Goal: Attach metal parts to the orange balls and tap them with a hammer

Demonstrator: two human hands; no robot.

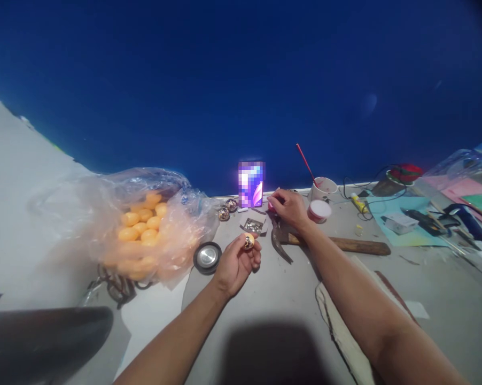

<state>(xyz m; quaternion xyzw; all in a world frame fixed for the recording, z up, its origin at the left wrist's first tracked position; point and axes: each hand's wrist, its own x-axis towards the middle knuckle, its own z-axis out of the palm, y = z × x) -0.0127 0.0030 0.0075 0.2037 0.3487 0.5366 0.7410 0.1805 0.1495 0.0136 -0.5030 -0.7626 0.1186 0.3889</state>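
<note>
My left hand (233,270) is closed around a small yellow ball (249,241), partly covered with shiny gold and dark pieces. My right hand (291,207) reaches forward with fingers pinched beside a small pink-red thing (270,206); what the fingertips hold is hidden. Just below that hand lies a claw hammer (345,245), its handle passing under my right forearm. Between the hands sits a small open box (253,226) of shiny bits. Two decorated balls (224,214) rest against the wall side, left of a lit phone (258,193) standing upright.
A clear plastic bag (180,214) of yellow balls fills the left side, near a round black-rimmed metal dish (208,258). A white cup (326,186) with a red stick and a lidded tub (319,209) stand right. Coloured sheets (415,206), tools and a cloth (341,331) lie farther right.
</note>
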